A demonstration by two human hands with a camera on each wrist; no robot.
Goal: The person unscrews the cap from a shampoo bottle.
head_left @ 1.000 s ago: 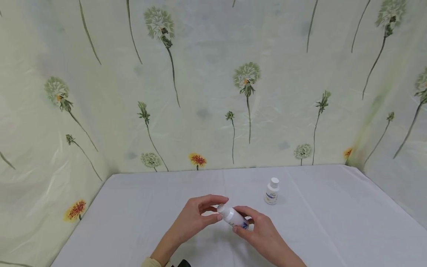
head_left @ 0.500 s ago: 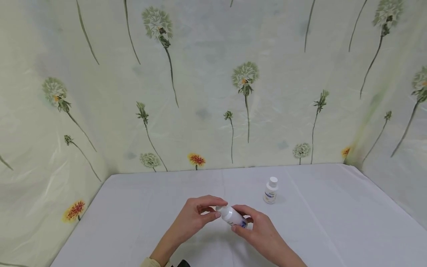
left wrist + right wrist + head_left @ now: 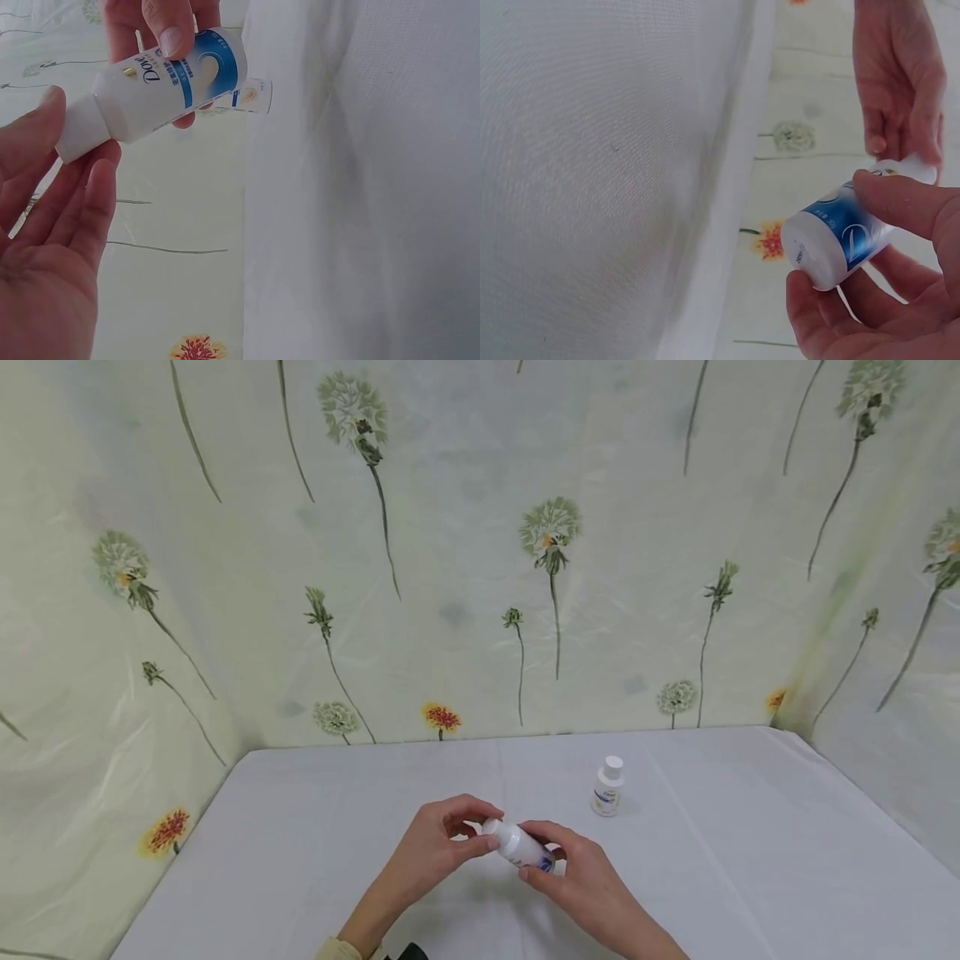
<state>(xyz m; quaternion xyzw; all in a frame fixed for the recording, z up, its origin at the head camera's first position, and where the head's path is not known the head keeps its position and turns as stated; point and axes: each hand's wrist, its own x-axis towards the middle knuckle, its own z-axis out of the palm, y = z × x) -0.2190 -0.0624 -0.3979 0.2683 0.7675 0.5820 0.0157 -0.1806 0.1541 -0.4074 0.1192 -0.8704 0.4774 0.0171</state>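
Note:
A small white Dove bottle (image 3: 517, 843) with a blue label is held tilted above the table, its cap (image 3: 81, 129) towards the left. My left hand (image 3: 435, 842) pinches that white cap between thumb and fingers. Around the body of the bottle, near its base, my right hand (image 3: 581, 872) grips with thumb on one side and fingers on the other. In the right wrist view the flat bottle base (image 3: 814, 251) faces the camera, and the left hand (image 3: 904, 82) is at the far end.
A second white capped bottle (image 3: 607, 787) stands upright farther back on the right. The white-covered table (image 3: 315, 810) meets a flower-print curtain (image 3: 450, 568) behind and at both sides. A dark object (image 3: 412, 952) shows by the left wrist.
The left fingers have shifted on the cap, from spread around it to pinching it. The held bottle has moved slightly left in the head view; the right hand keeps its grip.

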